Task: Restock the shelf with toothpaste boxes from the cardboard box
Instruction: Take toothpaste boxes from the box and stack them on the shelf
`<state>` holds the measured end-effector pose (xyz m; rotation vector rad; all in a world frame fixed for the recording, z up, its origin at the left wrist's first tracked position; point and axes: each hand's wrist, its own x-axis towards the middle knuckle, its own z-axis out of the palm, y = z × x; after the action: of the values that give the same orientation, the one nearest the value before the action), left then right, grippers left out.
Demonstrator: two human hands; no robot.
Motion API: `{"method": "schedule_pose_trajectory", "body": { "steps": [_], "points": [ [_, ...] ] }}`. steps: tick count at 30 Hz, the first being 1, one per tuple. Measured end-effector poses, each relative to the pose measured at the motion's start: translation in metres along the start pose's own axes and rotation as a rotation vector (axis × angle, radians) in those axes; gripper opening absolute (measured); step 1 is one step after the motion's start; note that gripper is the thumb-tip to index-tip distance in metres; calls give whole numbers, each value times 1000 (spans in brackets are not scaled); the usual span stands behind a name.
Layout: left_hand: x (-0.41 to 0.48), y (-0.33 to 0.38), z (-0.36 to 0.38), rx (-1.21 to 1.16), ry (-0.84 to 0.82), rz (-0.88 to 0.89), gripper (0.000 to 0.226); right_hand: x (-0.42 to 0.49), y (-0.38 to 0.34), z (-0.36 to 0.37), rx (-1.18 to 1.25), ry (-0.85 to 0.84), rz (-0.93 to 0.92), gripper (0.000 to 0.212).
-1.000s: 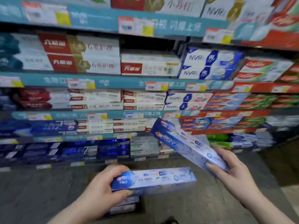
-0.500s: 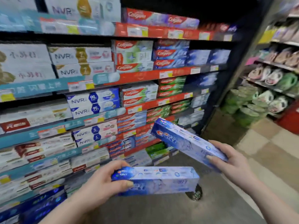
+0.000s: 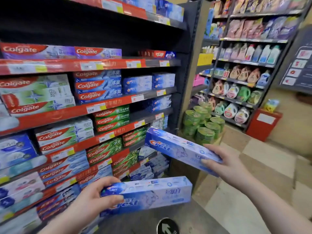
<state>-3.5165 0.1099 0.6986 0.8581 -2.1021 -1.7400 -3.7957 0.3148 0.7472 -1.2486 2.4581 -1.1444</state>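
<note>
A: Left hand [image 3: 92, 198]?
B: Clamped on the near end of a blue Crest toothpaste box [image 3: 148, 193], thumb on the front face, fingers [image 3: 108, 180] curled over the top edge. Box lies roughly level and runs off to the right of the hand.

A: Right hand [image 3: 224, 163]?
B: Gripping the right end of a second Crest box [image 3: 179, 149], thumb on top, fingers wrapped underneath. That box tilts, its far end higher and pointing left toward the toothpaste shelf [image 3: 104, 64].

A: Do the two boxes touch?
B: No, apart. The right-hand one sits above and beyond the left-hand one.

A: What's near the raised box's far end?
B: Just beside the right end of the lower shelf rows, next to green Colgate boxes [image 3: 111, 119]. Touching the shelf or not, can't tell.

A: Other Crest stock?
B: Blue Crest boxes [image 3: 148, 83] stacked on a shelf well above the right hand, beside blue Colgate boxes [image 3: 98, 86]. More blue boxes on rows below those, blurry.

A: Beyond the right hand?
B: A stack of green round containers [image 3: 202, 125] on the floor, then a second rack with detergent bottles [image 3: 236, 92]. A red bin [image 3: 263, 122] further right.

A: Below the hands?
B: Grey floor with a round arrow sticker [image 3: 167, 227], under the left-hand box.

A: Cardboard box?
B: Not visible.
</note>
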Motion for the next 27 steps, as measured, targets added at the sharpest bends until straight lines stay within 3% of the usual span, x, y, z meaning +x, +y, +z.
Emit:
{"method": "schedule_pose_trajectory", "body": {
  "steps": [6, 9, 17, 21, 27],
  "points": [
    [64, 15, 2, 73, -32, -17, 93, 49, 35, -21, -14, 19, -9, 48],
    [108, 25, 0, 60, -16, 0, 83, 90, 49, -31, -54, 5, -60, 37],
    [256, 56, -16, 81, 76, 69, 78, 245, 65, -51, -179, 24, -114, 36],
    [316, 72, -22, 49, 146, 73, 30, 326, 65, -48, -203, -1, -203, 33],
    [364, 90, -26, 14, 292, 55, 27, 460, 55, -30, -256, -94, -412, 42]
  ]
}}
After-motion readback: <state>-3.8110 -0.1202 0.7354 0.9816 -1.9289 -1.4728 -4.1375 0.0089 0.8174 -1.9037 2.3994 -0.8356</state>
